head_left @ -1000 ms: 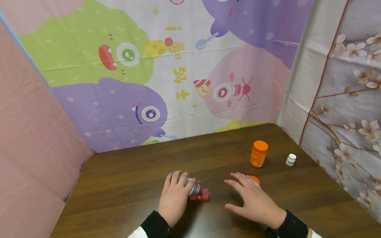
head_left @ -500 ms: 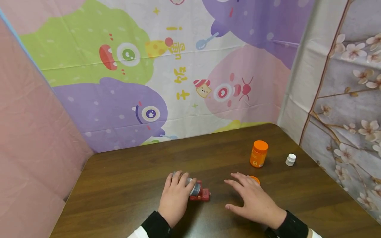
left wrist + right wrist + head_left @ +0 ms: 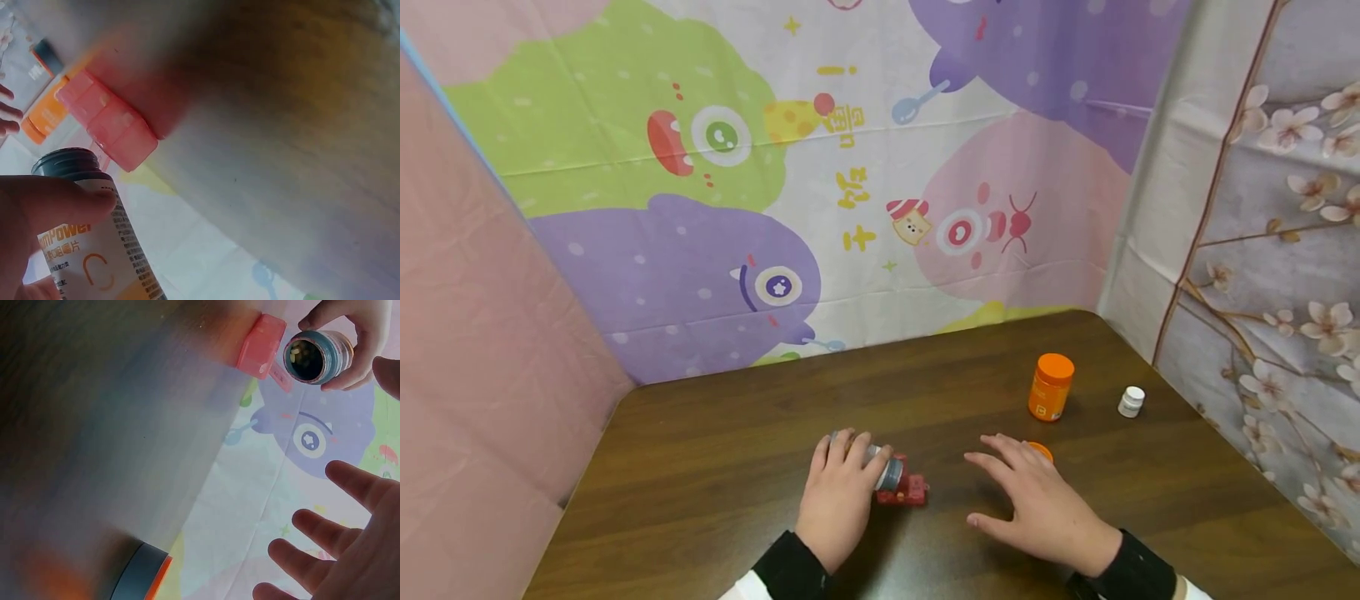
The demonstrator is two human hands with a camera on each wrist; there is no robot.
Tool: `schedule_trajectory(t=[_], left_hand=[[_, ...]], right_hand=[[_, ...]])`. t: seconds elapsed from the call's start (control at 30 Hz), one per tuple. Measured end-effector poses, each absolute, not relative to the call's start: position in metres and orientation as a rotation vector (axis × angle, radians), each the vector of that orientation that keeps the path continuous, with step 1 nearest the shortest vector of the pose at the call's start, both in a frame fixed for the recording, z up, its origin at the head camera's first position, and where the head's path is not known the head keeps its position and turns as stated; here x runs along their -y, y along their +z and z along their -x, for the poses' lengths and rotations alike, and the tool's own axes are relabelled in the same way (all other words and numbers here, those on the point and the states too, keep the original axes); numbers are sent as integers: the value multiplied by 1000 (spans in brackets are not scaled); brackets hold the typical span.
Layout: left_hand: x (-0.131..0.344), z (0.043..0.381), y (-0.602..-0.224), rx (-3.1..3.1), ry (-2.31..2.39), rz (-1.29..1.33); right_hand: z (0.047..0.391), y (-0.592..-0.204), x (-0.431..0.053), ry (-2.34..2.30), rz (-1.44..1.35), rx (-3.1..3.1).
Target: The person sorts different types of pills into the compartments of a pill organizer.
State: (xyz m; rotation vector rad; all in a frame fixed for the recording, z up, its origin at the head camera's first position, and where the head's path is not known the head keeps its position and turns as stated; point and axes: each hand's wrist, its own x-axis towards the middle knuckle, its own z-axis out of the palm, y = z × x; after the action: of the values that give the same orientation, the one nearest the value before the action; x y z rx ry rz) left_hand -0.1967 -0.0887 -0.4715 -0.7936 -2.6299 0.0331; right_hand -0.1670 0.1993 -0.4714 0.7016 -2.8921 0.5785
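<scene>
My left hand (image 3: pixel 837 500) grips a tablet bottle (image 3: pixel 100 250) with a dark grey neck and a white label bearing an orange C. In the head view the bottle leans to the right, its neck over a red pill box (image 3: pixel 912 492) on the table. The uncapped mouth of the bottle (image 3: pixel 307 357) faces the right wrist view, and pale tablets show inside. My right hand (image 3: pixel 1041 508) holds nothing; its fingers are spread above the table. Partly hidden behind that hand is a dark lid (image 3: pixel 140 575) with an orange top.
An orange jar (image 3: pixel 1052 387) with an orange cap stands at the back right of the brown wooden table (image 3: pixel 737 442). Farther right is a small white bottle (image 3: pixel 1132 402). A cartoon-print cloth (image 3: pixel 880 167) hangs behind the table, with a floral curtain (image 3: pixel 1262 275) on the right.
</scene>
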Motion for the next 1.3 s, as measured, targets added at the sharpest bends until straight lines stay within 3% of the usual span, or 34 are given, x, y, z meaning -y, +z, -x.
schedule_trajectory(t=[0.63,0.9,1.3], left_hand=[[98,167,-464,2638,-325,630],[90,138,-457,2739,-731,511],[79,118,-473,2903,-1083,611]], right_hand=[[166,-471,-203,570,-702,2883],[172,-465,-229,515,-635,2821],[184,-471,-271,391,-426,2888]])
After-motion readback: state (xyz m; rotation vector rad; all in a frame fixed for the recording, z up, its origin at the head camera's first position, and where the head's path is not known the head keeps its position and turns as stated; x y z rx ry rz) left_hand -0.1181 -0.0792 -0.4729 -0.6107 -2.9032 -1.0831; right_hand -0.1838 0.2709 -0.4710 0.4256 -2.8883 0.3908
